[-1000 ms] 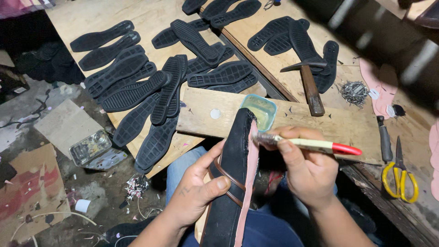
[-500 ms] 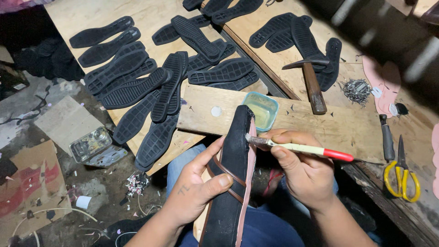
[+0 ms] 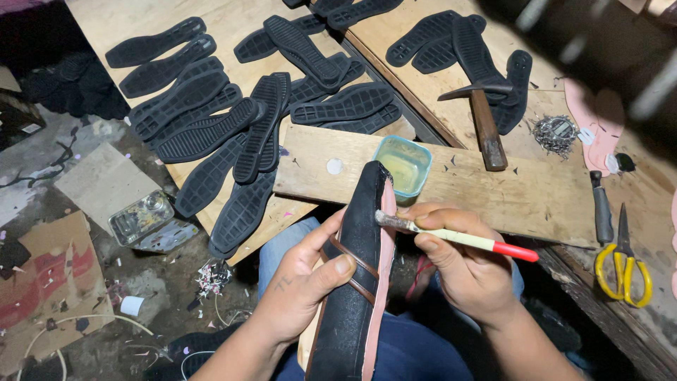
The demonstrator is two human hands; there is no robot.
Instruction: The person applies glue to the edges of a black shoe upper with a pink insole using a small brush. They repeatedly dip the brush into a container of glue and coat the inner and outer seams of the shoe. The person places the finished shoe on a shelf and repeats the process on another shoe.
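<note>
Since the earlier view, the brush (image 3: pixel 451 236) had slid down from the toe of the shoe (image 3: pixel 356 282) to rest against its pink edge, and the left thumb had come to press on the brown straps. Nearest the camera, the left hand (image 3: pixel 300 286) gripped the black shoe from the side, fingers closed around its upper and thumb laid across the straps; the shoe stood on edge over the person's lap, toe pointing away. The right hand (image 3: pixel 469 271) was closed around the cream-handled, red-tipped brush, whose bristles touched the shoe's pink edge near the toe. Just beyond the toe, a small blue-green tub (image 3: pixel 402 166) of yellowish liquid sat on a wooden plank (image 3: pixel 493 187). A hammer (image 3: pixel 483 120) lay farther along the plank, with a heap of small nails (image 3: pixel 553 134) beside it. Yellow-handled scissors (image 3: pixel 624 257) and a dark-handled tool (image 3: pixel 601 208) lay at the right. Farther off, many black rubber soles (image 3: pixel 233 120) were spread over the workbench (image 3: pixel 233 21). A clear tin (image 3: pixel 141 217) lay on the littered floor at the left.
</note>
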